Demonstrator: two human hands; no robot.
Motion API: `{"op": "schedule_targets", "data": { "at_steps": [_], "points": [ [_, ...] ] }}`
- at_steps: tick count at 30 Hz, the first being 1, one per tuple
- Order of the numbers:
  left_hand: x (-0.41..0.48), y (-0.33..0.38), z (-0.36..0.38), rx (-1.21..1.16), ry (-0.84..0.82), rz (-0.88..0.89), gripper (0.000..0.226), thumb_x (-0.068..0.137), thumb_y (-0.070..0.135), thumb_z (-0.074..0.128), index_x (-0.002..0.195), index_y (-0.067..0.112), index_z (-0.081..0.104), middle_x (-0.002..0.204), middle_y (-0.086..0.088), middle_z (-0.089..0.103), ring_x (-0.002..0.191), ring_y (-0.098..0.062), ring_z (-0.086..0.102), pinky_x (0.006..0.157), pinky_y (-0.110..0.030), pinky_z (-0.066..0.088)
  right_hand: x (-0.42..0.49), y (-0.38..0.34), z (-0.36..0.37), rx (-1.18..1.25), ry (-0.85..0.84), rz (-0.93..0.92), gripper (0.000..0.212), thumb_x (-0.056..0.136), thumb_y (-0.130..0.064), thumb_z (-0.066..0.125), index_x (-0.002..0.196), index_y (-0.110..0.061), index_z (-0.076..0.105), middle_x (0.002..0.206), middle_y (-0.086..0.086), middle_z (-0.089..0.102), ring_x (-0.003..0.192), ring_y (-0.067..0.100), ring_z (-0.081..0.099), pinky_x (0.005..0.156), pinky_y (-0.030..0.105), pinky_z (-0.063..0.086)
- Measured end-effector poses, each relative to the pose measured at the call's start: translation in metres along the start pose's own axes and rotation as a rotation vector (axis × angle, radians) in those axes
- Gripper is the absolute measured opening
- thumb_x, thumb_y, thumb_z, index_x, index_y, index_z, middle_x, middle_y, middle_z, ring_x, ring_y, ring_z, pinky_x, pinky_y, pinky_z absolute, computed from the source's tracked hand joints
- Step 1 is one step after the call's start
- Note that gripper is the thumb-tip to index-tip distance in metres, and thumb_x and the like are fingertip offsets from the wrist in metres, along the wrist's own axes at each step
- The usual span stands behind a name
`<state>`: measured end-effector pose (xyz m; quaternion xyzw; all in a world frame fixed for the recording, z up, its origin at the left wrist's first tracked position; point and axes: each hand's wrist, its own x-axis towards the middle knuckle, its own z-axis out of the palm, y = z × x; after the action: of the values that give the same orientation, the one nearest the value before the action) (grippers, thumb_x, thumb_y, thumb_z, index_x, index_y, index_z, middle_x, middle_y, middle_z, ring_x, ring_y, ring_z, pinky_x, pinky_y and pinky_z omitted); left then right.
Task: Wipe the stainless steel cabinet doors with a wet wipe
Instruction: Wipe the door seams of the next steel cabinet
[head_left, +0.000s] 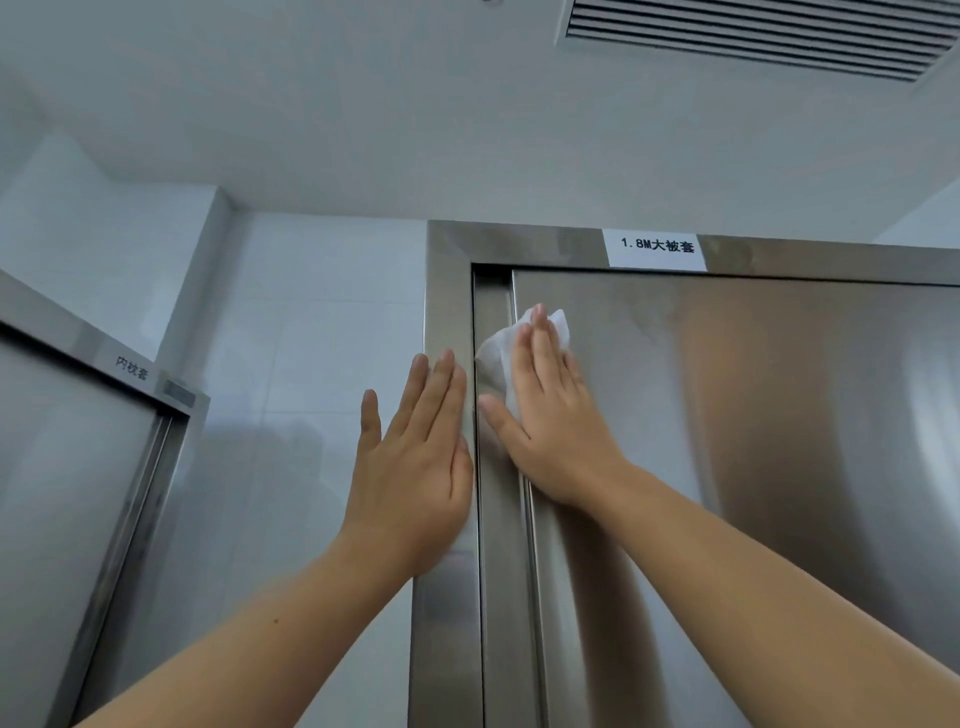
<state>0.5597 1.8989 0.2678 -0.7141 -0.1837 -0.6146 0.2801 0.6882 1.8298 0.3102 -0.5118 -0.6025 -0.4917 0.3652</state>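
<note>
Reaches up with both bare forearms toward the upper left corner of the stainless steel cabinet door (753, 467). Presses the wet wipe (496, 349) flat against this door with the right hand (550, 415), just below the top edge and right beside the narrow inner strip at the door's left side. Holds the right fingers (540, 343) straight and close together, pointing up, with the thumb spread out to the left; grips nothing, only pushes the white wipe with palm and fingers, so that crumpled parts of it show above the fingertips and to the left of the hand. Lays the left hand (415, 467) open against the vertical post of the cabinet frame (449, 312), fingers straight and pointing up, thumb apart on the left in front of the white tiled wall (311, 338); has hold of nothing. Faces a white paper label (657, 250) with printed text on the top bar of the frame, above the door. Takes in also a second steel cabinet (62, 467) at the left edge, well apart, and a ceiling vent (753, 36) at the top right.
</note>
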Motion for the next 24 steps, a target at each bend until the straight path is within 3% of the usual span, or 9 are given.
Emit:
{"op": "schedule_targets", "data": {
  "at_steps": [5, 9, 13, 16, 20, 24],
  "points": [
    [-0.001, -0.001, 0.001, 0.011, 0.036, 0.028, 0.059, 0.082, 0.037, -0.005, 0.140, 0.027, -0.012, 0.145, 0.018, -0.023, 0.135, 0.000, -0.027, 0.104, -0.028, -0.028, 0.012, -0.003, -0.007, 0.194, 0.145, -0.017, 0.071, 0.099, -0.032, 0.034, 0.132, -0.014, -0.027, 0.140, -0.003, -0.035, 0.133, 0.003, -0.028, 0.112, 0.025, -0.011],
    [-0.001, 0.001, 0.001, 0.019, 0.095, 0.044, 0.059, 0.087, 0.028, 0.014, 0.144, 0.012, 0.020, 0.152, 0.002, 0.011, 0.141, -0.020, 0.004, 0.110, -0.045, -0.002, 0.020, -0.012, -0.008, 0.278, 0.261, -0.048, 0.069, 0.099, -0.031, 0.033, 0.132, -0.013, -0.026, 0.141, -0.003, -0.033, 0.131, 0.000, -0.030, 0.112, 0.023, -0.013],
    [-0.001, 0.002, 0.001, 0.053, 0.166, 0.024, 0.058, 0.084, 0.020, 0.027, 0.135, -0.002, 0.043, 0.144, -0.015, 0.038, 0.133, -0.035, 0.029, 0.101, -0.059, 0.017, 0.028, -0.016, -0.002, 0.141, 0.139, -0.054, 0.069, 0.099, -0.041, 0.026, 0.141, -0.009, -0.020, 0.144, -0.002, -0.033, 0.136, 0.006, -0.027, 0.110, 0.023, -0.014],
    [-0.002, 0.003, 0.001, 0.064, 0.171, -0.011, 0.059, 0.083, 0.020, 0.026, 0.136, -0.003, 0.040, 0.143, -0.017, 0.038, 0.133, -0.035, 0.029, 0.101, -0.060, 0.019, 0.036, -0.015, 0.002, -0.043, -0.019, 0.018, 0.070, 0.098, -0.047, 0.020, 0.147, -0.008, -0.011, 0.152, 0.005, -0.027, 0.140, 0.013, -0.024, 0.111, 0.031, -0.014],
    [-0.004, 0.001, 0.004, 0.012, 0.159, -0.057, 0.058, 0.085, 0.027, 0.015, 0.140, 0.009, 0.016, 0.151, -0.008, 0.020, 0.140, -0.027, 0.009, 0.109, -0.052, 0.008, 0.044, -0.016, 0.002, -0.141, -0.078, 0.060, 0.074, 0.096, -0.053, 0.013, 0.147, -0.006, -0.010, 0.154, 0.007, -0.022, 0.140, 0.016, -0.025, 0.111, 0.034, -0.017],
    [-0.003, 0.001, 0.004, 0.020, 0.155, -0.064, 0.061, 0.085, 0.025, 0.019, 0.140, 0.003, 0.028, 0.149, -0.009, 0.027, 0.138, -0.029, 0.019, 0.106, -0.055, 0.015, 0.052, -0.020, 0.003, -0.100, -0.081, 0.069, 0.077, 0.096, -0.054, 0.017, 0.144, -0.004, -0.017, 0.156, 0.010, -0.015, 0.141, 0.018, -0.021, 0.110, 0.032, -0.019]
  ]
}}
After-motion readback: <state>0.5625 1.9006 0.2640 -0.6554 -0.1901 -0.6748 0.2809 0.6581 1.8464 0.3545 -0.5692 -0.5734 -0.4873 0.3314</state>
